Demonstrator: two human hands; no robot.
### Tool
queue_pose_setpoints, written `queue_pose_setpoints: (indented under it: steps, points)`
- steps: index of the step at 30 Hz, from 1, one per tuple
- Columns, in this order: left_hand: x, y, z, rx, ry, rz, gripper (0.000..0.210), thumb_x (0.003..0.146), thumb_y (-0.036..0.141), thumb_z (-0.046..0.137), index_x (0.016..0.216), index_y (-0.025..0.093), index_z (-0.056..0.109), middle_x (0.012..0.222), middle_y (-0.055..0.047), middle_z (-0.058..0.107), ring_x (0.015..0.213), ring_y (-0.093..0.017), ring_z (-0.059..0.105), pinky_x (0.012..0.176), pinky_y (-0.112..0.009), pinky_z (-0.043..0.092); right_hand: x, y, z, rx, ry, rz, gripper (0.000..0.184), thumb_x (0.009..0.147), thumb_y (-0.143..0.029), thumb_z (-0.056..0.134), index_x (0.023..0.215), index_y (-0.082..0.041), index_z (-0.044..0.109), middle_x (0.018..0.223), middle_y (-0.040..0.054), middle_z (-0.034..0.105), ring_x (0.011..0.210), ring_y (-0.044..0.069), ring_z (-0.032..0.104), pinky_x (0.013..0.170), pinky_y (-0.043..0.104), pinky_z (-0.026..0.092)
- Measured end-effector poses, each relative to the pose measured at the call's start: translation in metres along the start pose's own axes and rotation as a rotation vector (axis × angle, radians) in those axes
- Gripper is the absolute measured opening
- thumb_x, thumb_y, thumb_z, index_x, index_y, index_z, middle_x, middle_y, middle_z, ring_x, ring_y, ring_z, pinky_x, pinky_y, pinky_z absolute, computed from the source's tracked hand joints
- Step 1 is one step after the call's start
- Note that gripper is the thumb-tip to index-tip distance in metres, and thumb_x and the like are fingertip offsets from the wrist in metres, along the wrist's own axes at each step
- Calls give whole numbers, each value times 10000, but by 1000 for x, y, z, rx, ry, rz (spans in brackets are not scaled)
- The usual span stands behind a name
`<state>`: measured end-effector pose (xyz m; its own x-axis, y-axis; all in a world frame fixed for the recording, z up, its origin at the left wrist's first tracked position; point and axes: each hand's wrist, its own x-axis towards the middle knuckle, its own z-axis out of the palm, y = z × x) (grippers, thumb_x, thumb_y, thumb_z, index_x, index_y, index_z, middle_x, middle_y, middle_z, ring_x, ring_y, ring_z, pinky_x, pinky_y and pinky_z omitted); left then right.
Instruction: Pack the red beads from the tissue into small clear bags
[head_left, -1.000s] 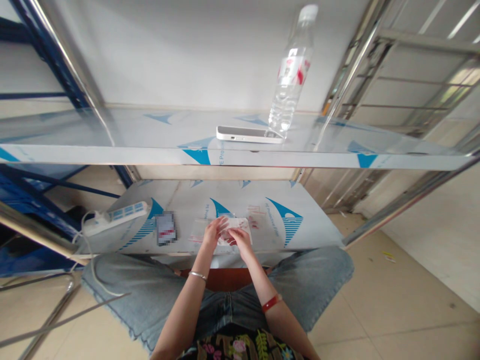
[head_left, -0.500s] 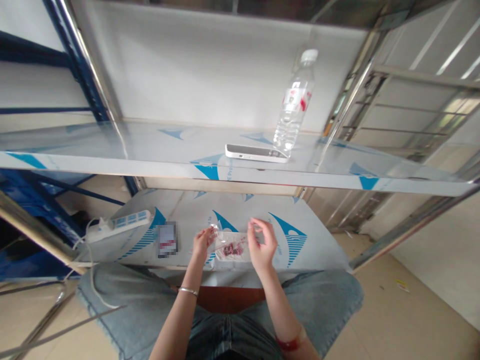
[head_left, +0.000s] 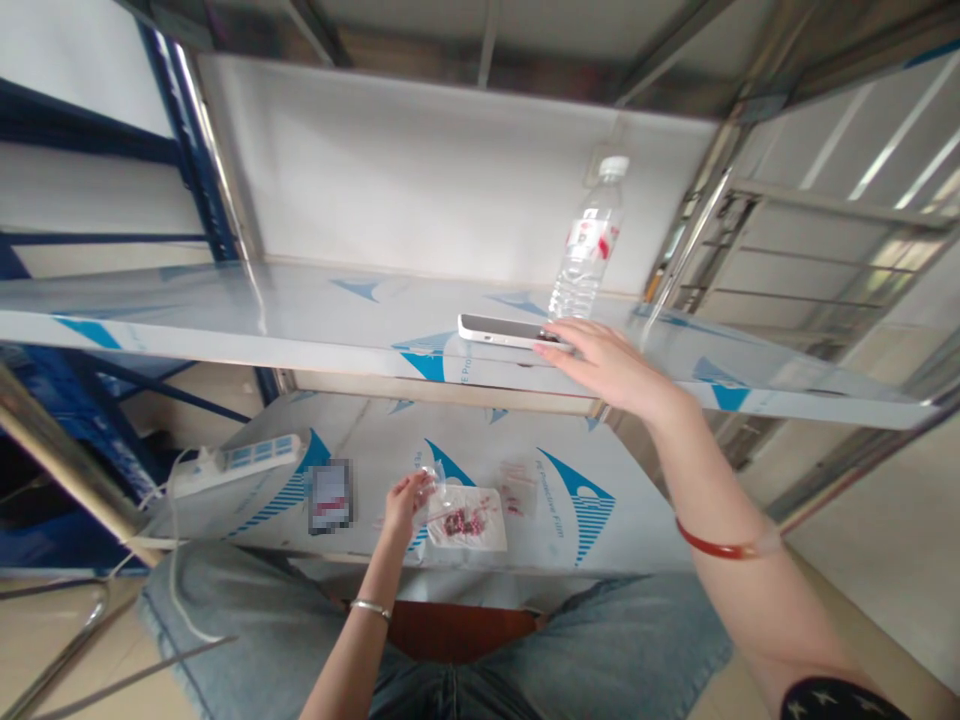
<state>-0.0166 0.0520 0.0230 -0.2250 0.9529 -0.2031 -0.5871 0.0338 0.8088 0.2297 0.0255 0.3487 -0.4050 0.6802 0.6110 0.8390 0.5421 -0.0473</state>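
On the upper shelf, my right hand (head_left: 607, 365) grips the right end of a white-edged phone (head_left: 499, 330), its fingers on top and at the front edge. The phone lies flat and its right end is partly hidden by the hand. Lower down, my left hand (head_left: 405, 498) pinches a small clear plastic bag (head_left: 430, 482). Just right of it, a white sheet or shallow tray (head_left: 491, 540) bears a pile of small pink and dark beads (head_left: 463, 522). Another clear bag (head_left: 519, 487) with a few reddish bits lies beyond, to the right.
A water bottle (head_left: 589, 245) stands behind the phone on the upper shelf (head_left: 337, 345). The lower shelf (head_left: 360, 420) carries a white power strip (head_left: 240, 457) with a cable, and a blurred dark-edged box (head_left: 330, 497). That upper shelf's front edge overhangs the lower one.
My right hand has risen from beside the beads to the phone on the upper shelf. My left hand stays with the plastic bag. The view has tilted up a little.
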Motion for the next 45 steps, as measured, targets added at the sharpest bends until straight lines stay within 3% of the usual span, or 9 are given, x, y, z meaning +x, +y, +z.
queue_pose_setpoints:
  steps: [2, 8, 15, 21, 24, 28, 32, 39, 45]
  points:
    - [-1, 4, 0, 15, 20, -10, 128, 664, 231, 697, 732, 125, 674, 782, -93, 712, 769, -185, 679, 710, -272, 516, 7, 12, 1, 103, -50, -12, 439, 835, -553, 490, 1115, -237, 610, 1170, 55, 601, 1107, 247, 529, 960, 417, 410]
    - [-5, 11, 1, 42, 35, -39, 141, 670, 234, 704, 757, 126, 678, 802, -100, 714, 691, -159, 677, 614, -224, 491, 34, 36, 18, 428, 13, -49, 392, 777, -499, 582, 953, -158, 663, 994, 32, 659, 884, 149, 609, 843, 325, 479]
    - [-1, 6, 1, 8, 26, -19, 104, 676, 208, 686, 743, 128, 686, 804, -94, 710, 734, -159, 673, 680, -250, 507, 38, 30, 10, 400, 83, -63, 338, 763, -431, 611, 945, -153, 675, 1011, 29, 615, 906, 133, 569, 846, 353, 464]
    - [1, 12, 1, -3, 52, 8, 105, 659, 209, 688, 722, 126, 673, 769, -73, 701, 731, -149, 661, 681, -245, 507, -25, 2, -40, -24, 311, -15, 337, 815, -399, 585, 1076, -195, 646, 1119, 96, 514, 1057, 203, 498, 898, 439, 418]
    - [2, 14, 0, -26, 60, 25, 119, 649, 217, 691, 718, 124, 668, 762, -73, 698, 734, -144, 658, 670, -227, 500, -80, -9, -48, -207, 354, 37, 441, 710, -408, 702, 1130, -295, 624, 1138, 97, 502, 1103, 264, 471, 894, 448, 443]
    - [2, 14, -2, -20, 57, 40, 152, 639, 234, 692, 740, 123, 670, 788, -85, 700, 744, -149, 657, 653, -220, 491, -150, -1, -30, -272, 489, 160, 552, 590, -458, 758, 1113, -336, 633, 1076, 98, 529, 1036, 321, 507, 792, 480, 483]
    - [2, 14, -3, 3, 49, 29, 151, 649, 242, 679, 748, 128, 669, 792, -81, 699, 718, -143, 655, 637, -218, 481, -192, 17, -7, -234, 525, 190, 548, 520, -441, 789, 1039, -303, 678, 964, 104, 555, 900, 319, 552, 707, 463, 489]
    - [3, 22, -8, 28, 99, -4, 184, 642, 243, 678, 782, 125, 658, 796, -82, 703, 658, -128, 652, 556, -189, 453, -221, 24, 10, -342, 630, 218, 823, 547, -414, 786, 1289, -200, 499, 1090, 137, 475, 994, 331, 510, 802, 478, 471]
    - [3, 21, -9, 25, 89, 17, 191, 632, 243, 683, 776, 120, 657, 803, -85, 702, 646, -126, 648, 567, -192, 460, -230, 21, 19, -413, 680, 265, 894, 560, -393, 796, 1345, -177, 426, 1092, 148, 462, 1015, 341, 499, 810, 474, 467]
